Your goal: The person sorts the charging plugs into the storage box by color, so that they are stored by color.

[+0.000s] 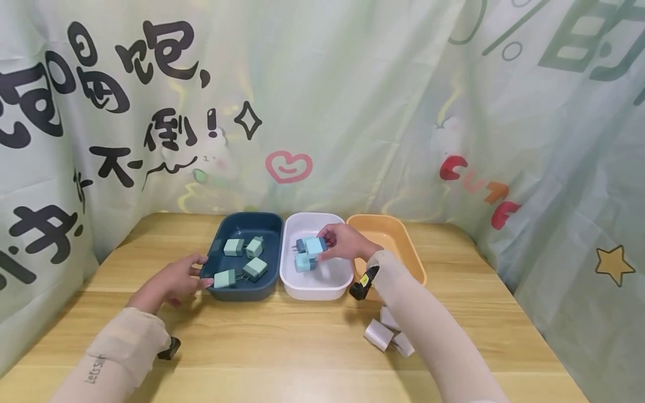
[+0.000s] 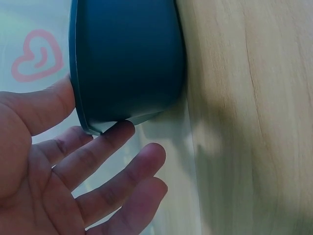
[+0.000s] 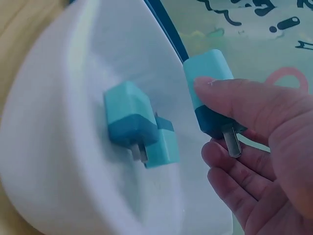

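My right hand [image 1: 345, 240] pinches a two-tone blue charger plug [image 3: 210, 73] between thumb and fingers, its metal prongs pointing down in the right wrist view. It holds the plug over the white bin [image 1: 316, 292], where other blue charger plugs [image 3: 129, 112] lie. On the left stands a dark blue bin [image 1: 244, 294] with several pale green charger plugs [image 1: 255, 268] inside. My left hand [image 1: 176, 280] touches that bin's left side, its thumb and fingertips at the rim and its other fingers spread loosely in the left wrist view.
An orange bin [image 1: 388, 240] stands right of the white one, partly hidden by my right forearm. Several white charger plugs [image 1: 379, 334] lie on the wooden table [image 1: 282, 352] beside that forearm. A printed curtain [image 1: 353, 112] hangs behind the table and along its sides.
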Tool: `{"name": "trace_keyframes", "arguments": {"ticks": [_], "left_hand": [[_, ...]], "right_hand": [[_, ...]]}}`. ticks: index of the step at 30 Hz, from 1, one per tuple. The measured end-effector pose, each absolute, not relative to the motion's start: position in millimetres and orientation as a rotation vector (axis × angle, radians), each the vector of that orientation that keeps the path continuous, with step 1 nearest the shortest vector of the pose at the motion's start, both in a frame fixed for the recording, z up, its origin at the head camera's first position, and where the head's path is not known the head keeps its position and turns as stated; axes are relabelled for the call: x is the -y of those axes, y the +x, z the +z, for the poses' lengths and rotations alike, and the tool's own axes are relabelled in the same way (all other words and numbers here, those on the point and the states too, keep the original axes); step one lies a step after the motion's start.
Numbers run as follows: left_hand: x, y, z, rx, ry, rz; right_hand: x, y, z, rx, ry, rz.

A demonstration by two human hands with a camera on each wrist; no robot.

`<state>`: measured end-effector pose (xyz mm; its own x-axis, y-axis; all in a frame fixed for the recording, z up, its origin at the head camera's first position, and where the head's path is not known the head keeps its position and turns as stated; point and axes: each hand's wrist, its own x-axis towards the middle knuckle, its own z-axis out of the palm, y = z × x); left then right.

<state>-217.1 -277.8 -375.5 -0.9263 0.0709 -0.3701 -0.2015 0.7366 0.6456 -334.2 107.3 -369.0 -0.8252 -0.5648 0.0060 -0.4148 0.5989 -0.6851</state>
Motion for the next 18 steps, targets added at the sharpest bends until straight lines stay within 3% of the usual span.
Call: {"name": "trace_keyframes", "arguments": {"ticks": [18], "left_hand": [[276, -216, -378, -2.556, -0.124, 1.048]], "right_hand": [[-112, -359, -372, -2.638, -0.68, -0.963]]}}
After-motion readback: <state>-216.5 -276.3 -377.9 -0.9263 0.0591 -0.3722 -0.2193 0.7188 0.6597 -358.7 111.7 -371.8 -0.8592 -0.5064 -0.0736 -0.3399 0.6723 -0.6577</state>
